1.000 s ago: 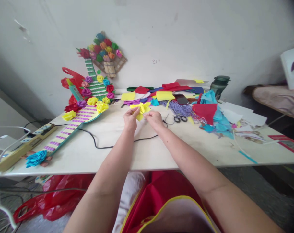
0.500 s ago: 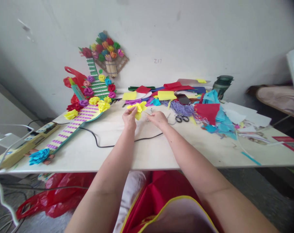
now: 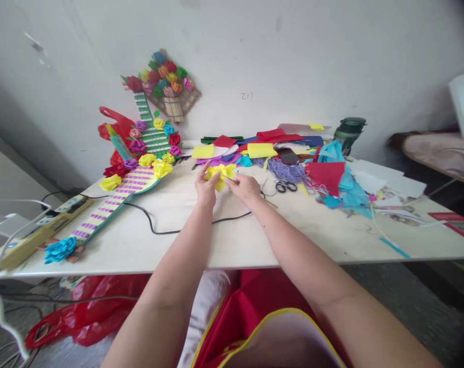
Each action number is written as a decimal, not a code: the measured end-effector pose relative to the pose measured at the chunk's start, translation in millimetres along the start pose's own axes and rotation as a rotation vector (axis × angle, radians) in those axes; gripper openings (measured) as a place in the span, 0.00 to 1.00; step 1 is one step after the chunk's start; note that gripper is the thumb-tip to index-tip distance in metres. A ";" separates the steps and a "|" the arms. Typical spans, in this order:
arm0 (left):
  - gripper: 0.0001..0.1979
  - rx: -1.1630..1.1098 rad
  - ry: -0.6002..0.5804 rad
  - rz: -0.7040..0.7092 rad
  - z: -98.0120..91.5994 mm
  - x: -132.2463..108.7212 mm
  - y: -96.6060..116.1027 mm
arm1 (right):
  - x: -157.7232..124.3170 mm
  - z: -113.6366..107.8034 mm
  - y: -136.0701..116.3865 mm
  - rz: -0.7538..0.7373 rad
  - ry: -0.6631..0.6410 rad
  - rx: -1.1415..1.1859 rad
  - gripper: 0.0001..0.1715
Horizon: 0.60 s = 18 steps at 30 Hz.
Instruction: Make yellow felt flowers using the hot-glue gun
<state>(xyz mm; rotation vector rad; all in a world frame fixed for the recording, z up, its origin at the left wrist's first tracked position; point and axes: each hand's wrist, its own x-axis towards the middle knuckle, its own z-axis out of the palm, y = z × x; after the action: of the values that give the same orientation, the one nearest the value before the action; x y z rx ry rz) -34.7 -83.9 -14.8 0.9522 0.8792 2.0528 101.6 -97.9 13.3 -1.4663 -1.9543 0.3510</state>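
Note:
My left hand (image 3: 206, 188) is closed on a yellow paper flower (image 3: 224, 174), its thumb and fingers pinching the flower's left side. My right hand (image 3: 247, 188) grips a thin stick (image 3: 272, 204), whose rear end shows behind the hand. Its front tip lies against the flower's right side, where the fingers partly hide it. Both hands hover over the middle of the white table. Finished yellow paper flowers (image 3: 161, 168) sit to the left on a guitar-shaped craft piece (image 3: 112, 199) with purple strips.
Scissors (image 3: 286, 187) and purple string (image 3: 287, 171) lie right of my hands. Coloured paper sheets (image 3: 262, 150), a phone (image 3: 288, 156) and a dark bottle (image 3: 349, 135) stand or lie behind. A black cable (image 3: 151, 220) crosses the table; a power strip (image 3: 43, 230) rests at left.
My right hand has moved left, bringing the stick's tip up to the yellow flower. The flower has turned to face up more, and my left index finger is raised behind it.

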 end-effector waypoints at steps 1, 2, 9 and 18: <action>0.38 0.008 -0.016 0.000 -0.2 -0.1 -0.5 | 0.4 0.1 0.5 0.010 0.002 -0.007 0.24; 0.39 0.021 -0.023 0.001 -0.7 0.2 -1.4 | 0.7 0.0 0.8 0.018 0.003 -0.015 0.22; 0.35 0.106 -0.036 -0.010 -5.2 5.0 -7.3 | -0.3 -5.3 0.3 0.000 0.020 -0.056 0.16; 0.37 0.125 -0.136 -0.078 -2.9 1.7 -1.1 | 14.4 -6.8 15.4 -0.028 0.136 0.173 0.14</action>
<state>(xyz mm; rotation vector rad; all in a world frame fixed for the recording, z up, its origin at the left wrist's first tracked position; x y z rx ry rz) -37.5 -82.8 -16.6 1.0945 0.9651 1.8616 115.4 -80.5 14.5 -1.3168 -1.7882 0.3876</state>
